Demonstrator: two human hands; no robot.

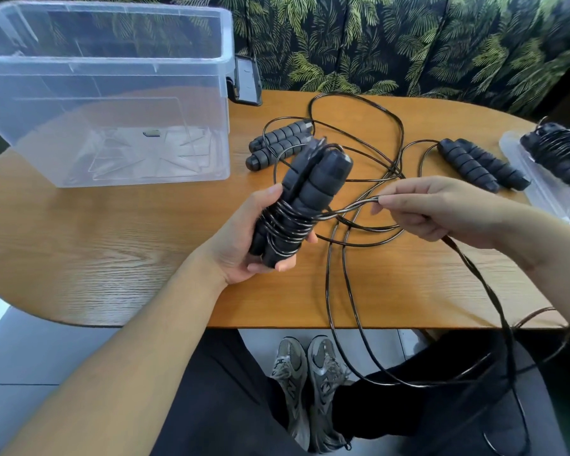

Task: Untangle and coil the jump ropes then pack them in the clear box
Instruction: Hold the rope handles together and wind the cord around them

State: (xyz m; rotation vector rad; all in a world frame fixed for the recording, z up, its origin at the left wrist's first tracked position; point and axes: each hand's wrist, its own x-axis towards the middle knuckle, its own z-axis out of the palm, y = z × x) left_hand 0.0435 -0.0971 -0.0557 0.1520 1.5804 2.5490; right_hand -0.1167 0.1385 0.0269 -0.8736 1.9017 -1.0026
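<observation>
The left hand (244,238) grips two rope handles (306,199) half wrapped with cord; the right hand (441,209) pinches the loose cord (362,205) between both hands. The slack hanging below the right hand may snag other ropes and tangle again

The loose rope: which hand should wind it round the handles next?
The right hand. It already pinches the loose cord beside the handles, so it can likely loop it round. The left hand is busy gripping the handle pair with its wraps.
</observation>
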